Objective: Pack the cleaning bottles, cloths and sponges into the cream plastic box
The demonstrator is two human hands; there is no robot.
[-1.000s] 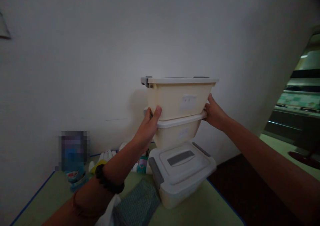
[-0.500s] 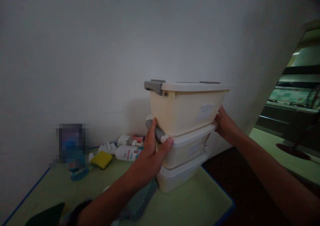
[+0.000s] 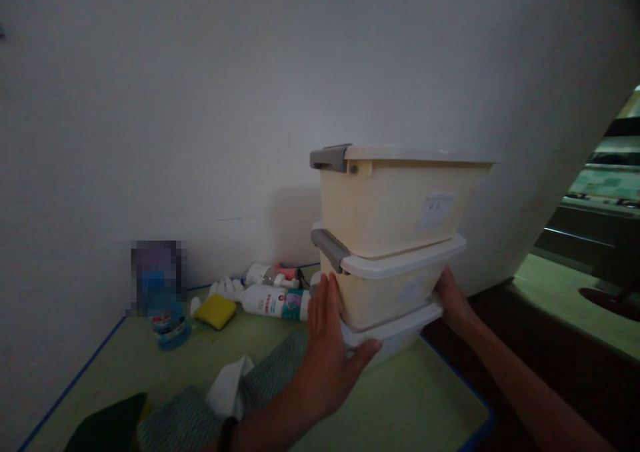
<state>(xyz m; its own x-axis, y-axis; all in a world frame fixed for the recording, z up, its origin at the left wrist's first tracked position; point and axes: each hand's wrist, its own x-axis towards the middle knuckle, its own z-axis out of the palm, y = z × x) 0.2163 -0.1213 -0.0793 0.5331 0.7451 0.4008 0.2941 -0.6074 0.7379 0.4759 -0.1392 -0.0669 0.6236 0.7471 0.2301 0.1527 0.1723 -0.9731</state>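
Flanking three stacked bins (image 3: pixel 395 205): left hand (image 3: pixel 327 355) spread wide against them, right hand (image 3: pixel 454 305) half-hidden, can't tell its grip tbh. One sponge (image 3: pixel 217 313) nearby.

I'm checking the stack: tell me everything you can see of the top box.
The top box is cream and plastic-looking, with tapering walls, a white lid on, a gray latch at the left and a white front label. It rests upright on the middle box, with the left hand and right hand lower down.

Top 2 boxes (image 3: pixel 390 239) now lowered onto btm box (image 3: pixel 400 345).
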